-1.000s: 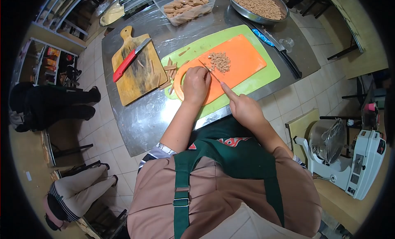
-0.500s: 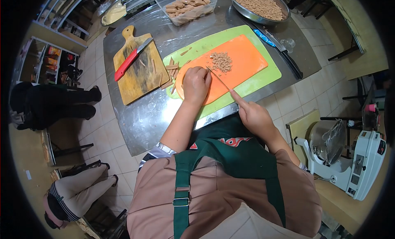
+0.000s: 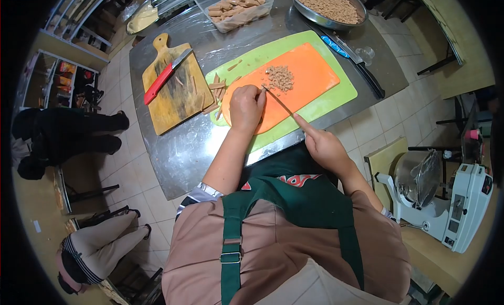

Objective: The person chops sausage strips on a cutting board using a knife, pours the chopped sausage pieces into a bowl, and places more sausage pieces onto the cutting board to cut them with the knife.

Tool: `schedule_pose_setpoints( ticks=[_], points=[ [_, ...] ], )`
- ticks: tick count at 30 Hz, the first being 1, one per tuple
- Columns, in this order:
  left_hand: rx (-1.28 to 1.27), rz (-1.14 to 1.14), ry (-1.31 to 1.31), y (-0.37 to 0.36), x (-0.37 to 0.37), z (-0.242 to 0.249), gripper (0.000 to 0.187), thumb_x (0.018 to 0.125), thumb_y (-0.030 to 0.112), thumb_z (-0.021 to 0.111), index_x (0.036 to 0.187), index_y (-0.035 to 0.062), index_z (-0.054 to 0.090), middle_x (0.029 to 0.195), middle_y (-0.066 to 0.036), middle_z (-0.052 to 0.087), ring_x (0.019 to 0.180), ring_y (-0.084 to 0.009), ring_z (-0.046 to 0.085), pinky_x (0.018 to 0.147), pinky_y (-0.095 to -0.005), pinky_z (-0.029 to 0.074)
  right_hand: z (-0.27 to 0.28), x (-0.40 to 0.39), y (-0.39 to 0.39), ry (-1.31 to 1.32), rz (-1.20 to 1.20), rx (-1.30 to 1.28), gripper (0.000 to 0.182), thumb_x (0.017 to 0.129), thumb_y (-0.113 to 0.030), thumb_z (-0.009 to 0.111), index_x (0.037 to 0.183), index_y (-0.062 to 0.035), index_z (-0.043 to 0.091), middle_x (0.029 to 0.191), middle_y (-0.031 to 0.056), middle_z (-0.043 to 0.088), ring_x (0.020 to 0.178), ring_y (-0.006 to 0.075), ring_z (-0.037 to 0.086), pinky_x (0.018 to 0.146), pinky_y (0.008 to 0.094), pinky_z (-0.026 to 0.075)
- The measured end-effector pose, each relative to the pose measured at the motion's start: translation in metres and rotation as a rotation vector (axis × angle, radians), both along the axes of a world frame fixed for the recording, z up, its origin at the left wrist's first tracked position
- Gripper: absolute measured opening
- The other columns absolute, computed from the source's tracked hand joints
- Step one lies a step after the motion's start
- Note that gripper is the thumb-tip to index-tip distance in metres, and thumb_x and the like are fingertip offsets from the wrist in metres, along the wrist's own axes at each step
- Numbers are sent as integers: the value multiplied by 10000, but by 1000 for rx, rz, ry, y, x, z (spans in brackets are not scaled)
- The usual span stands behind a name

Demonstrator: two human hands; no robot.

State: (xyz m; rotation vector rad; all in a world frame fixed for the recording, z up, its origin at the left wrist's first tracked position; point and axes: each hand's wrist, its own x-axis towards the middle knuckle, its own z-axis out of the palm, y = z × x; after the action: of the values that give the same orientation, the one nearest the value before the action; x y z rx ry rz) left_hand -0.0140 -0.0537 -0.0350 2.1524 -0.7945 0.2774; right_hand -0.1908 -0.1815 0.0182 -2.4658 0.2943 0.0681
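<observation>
My right hand point(image 3: 326, 148) grips a knife point(image 3: 280, 102), its blade slanting across the orange cutting board point(image 3: 310, 71) with the tip near my left fingers. Curled fingers of my left hand point(image 3: 245, 106) press down on the same board; whatever they hold is hidden beneath them. Just beyond the blade lies a heap of small chopped brown pieces point(image 3: 280, 78). Brown strips point(image 3: 216, 88) are scattered to the left of my left hand. Under the orange board is a larger green cutting board point(image 3: 340, 90).
A wooden board point(image 3: 157, 113) with a red-handled knife point(image 3: 160, 83) lies left. Farther back are a plastic tub of brown pieces point(image 3: 223, 26) and a metal bowl point(image 3: 336, 26) of small bits. Two knives, one black-handled point(image 3: 371, 80), lie right. People stand at left; a mixer point(image 3: 457, 208) is right.
The knife and my right hand hold nearly the same place. My left hand has shifted very slightly left on the board, and the whole view has moved a little.
</observation>
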Motion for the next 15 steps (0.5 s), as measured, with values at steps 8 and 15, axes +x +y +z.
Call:
schedule_pose_setpoints(
  ticks=[8, 15],
  points=[
    [-47, -33, -54, 0, 0, -1, 89, 700, 75, 644, 664, 11, 594, 726, -119, 597, 706, -304, 548, 651, -389, 455, 6, 9, 11, 51, 24, -223, 569, 854, -140, 472, 1389, -278, 338, 615, 179, 543, 557, 354, 569, 585, 463, 476],
    [9, -39, -30, 5, 1, 5, 64, 697, 75, 641, 708, 13, 653, 734, -110, 598, 735, -294, 552, 675, -376, 463, -4, 14, 8, 89, 25, -207, 574, 848, -143, 478, 1387, -288, 341, 614, 171, 543, 549, 337, 565, 567, 446, 479]
  ],
)
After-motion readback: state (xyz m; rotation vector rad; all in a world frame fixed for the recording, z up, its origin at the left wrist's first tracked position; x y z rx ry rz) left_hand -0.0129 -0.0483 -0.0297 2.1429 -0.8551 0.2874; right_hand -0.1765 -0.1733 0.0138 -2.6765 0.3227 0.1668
